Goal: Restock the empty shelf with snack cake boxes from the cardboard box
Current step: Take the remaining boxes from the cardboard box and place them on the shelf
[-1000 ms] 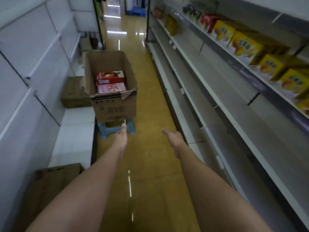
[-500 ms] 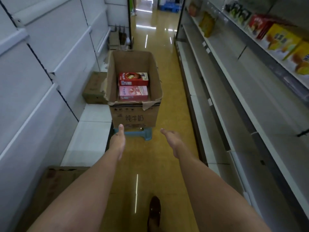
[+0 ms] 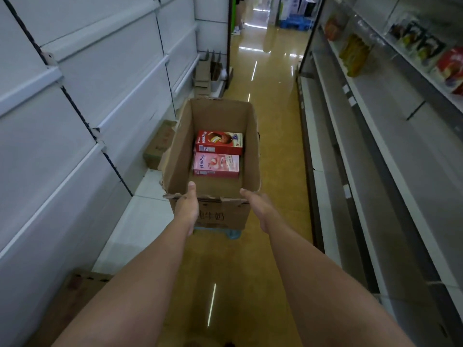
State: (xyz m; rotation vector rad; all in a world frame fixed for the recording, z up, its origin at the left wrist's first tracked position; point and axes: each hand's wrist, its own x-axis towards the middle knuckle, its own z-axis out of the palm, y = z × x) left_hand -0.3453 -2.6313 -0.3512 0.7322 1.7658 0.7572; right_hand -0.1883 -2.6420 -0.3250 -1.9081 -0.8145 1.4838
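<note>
An open cardboard box (image 3: 179,156) stands on a blue stool (image 3: 233,234) in the aisle straight ahead. Inside it lie two snack cake boxes, a red one (image 3: 219,142) behind a pink one (image 3: 216,166). My left hand (image 3: 186,209) lies against the box's near wall, with the thumb up at the rim. My right hand (image 3: 259,207) reaches the near right corner with straight fingers and holds nothing. The bare grey shelf (image 3: 375,151) runs along the right side.
White shelf panels line the left side. A closed carton (image 3: 159,146) sits on the low left ledge and flat cardboard (image 3: 75,291) lies at the lower left. Several snack packs (image 3: 354,55) stand on the upper right shelves.
I have walked up to the cardboard box. Both hands, held out ahead in the air before, have come to its near rim. The yellow boxes on the right shelf have passed out of view.
</note>
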